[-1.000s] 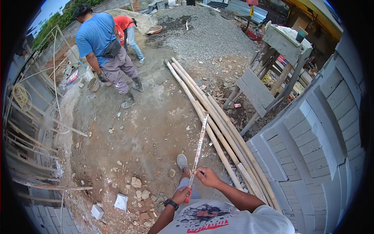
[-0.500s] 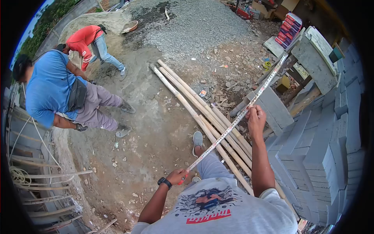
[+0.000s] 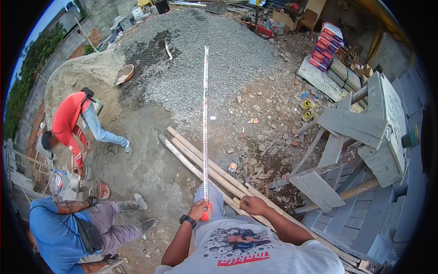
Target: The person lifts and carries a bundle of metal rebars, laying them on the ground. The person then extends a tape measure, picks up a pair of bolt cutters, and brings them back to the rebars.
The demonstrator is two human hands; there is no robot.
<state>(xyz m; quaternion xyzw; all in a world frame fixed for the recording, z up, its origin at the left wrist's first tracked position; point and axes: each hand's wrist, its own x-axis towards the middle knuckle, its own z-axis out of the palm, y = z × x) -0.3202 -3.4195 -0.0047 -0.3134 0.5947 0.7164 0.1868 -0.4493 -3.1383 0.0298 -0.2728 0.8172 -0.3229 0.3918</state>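
Observation:
My left hand (image 3: pixel 199 211), with a dark watch on its wrist, is closed around a red tape measure (image 3: pixel 206 213) in front of my shirt. The white measuring blade (image 3: pixel 205 123) sticks straight out, away from me, over the poles and the gravel. My right hand (image 3: pixel 253 205) is beside the blade, apart from it, with its fingers curled in; whether anything small is inside them is hidden. Long bamboo poles (image 3: pixel 219 171) lie on the ground under and beyond my hands.
Two people, one in red (image 3: pixel 68 119) and one in blue (image 3: pixel 59 228), bend at the left. A gravel heap (image 3: pixel 228 50) lies ahead. Wooden frames (image 3: pixel 351 128) and stacked grey blocks (image 3: pixel 365 214) stand at the right, with stacked boxes (image 3: pixel 326 45) behind.
The blade has swung from pointing up and right to straight ahead. My right hand has come off the blade and moved down toward my body. The view has turned right.

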